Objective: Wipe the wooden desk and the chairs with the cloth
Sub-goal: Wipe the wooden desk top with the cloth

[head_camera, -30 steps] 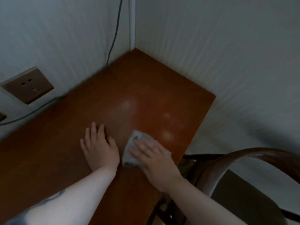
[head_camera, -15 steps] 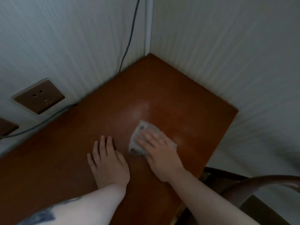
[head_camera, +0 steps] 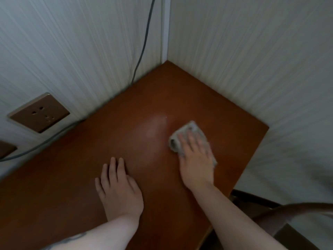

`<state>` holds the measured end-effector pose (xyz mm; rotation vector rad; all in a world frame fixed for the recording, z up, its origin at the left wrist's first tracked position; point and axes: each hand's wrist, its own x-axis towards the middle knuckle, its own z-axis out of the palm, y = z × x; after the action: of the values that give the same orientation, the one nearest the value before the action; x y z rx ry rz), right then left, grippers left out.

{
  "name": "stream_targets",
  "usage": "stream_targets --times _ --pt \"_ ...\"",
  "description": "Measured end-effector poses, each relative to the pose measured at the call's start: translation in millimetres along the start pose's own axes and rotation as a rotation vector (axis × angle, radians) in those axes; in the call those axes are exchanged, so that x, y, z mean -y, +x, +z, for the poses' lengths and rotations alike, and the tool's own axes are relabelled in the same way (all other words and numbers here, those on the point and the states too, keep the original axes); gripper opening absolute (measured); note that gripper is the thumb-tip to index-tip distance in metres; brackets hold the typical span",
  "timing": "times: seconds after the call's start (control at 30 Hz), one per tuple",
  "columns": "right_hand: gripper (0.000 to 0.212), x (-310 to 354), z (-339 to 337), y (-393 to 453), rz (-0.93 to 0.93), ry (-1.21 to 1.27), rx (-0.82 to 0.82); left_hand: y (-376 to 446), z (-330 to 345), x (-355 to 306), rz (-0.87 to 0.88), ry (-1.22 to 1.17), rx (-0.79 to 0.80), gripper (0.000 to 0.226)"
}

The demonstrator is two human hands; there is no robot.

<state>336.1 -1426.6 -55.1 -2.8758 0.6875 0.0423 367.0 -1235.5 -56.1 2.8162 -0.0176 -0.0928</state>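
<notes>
- Two hands rest on the wooden counter (head_camera: 90,177), which sits in a corner between two pale, ribbed walls.
- Right hand (head_camera: 195,159): lies palm down on the grey cloth (head_camera: 191,129). The fingers are straight and slightly spread, so the grip is a flat press and not a pinch.
- Cloth: folded into a small pad, flat on the counter toward its right-hand end. Its far edge and left edge show beyond the fingertips, and a strip shows along the right side of the hand.
- Left hand (head_camera: 119,188): lies palm down directly on the bare wood, near the front, well apart from the cloth. The fingers are straight and held close together; the grip holds nothing.
- Left forearm: a dark mark shows near the lower picture edge.
- Counter surface: a pale sheen (head_camera: 155,127) lies just left of the cloth.
- Chair (head_camera: 288,210): dark curved wooden back rail, at the lower right, just beyond the right-hand end of the counter.
- Wall socket (head_camera: 38,112): brown plate on the left wall, above the counter's back edge.
- Cable (head_camera: 144,44): runs down the left wall near the corner and reaches the counter's back edge. A second cable run (head_camera: 41,143) passes below the socket.
</notes>
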Motion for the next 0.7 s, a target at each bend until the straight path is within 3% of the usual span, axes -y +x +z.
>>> stream_targets --times 0.07,0.13,0.23,0.3,0.37,0.5,0.57,0.63,0.7 --pt "0.058 -7 3 -30 0.172 -0.012 -0.099 0 1 0 -0.001 0.004 0.004 0.046" --pt "0.059 17 8 -63 0.133 -0.001 -0.099 0 0 -1 -0.002 0.021 0.012 0.049" --pt "0.057 56 14 -71 -0.396 0.008 0.054 1 -3 -2 -0.018 0.032 0.061 0.054" --pt "0.057 56 8 -36 -0.559 0.022 0.120 0 -5 -4 -0.037 0.032 0.085 0.054" --pt "0.061 33 3 -4 -0.373 0.063 0.124 0 -8 -5 -0.045 0.007 0.066 0.050" --pt "0.057 -44 -2 -27 0.228 -0.016 -0.108 0 -9 -6 -0.045 0.005 0.087 0.049" --pt "0.058 -46 1 -57 0.351 -0.020 -0.178 1 -8 -6 -0.045 0.013 0.083 0.049" --pt "0.060 -20 6 -74 0.208 -0.022 -0.179 1 -7 -6 -0.040 0.033 0.083 0.048" --pt "0.060 6 8 -76 -0.209 -0.057 -0.076 1 -7 -5 -0.027 0.024 0.056 0.047"
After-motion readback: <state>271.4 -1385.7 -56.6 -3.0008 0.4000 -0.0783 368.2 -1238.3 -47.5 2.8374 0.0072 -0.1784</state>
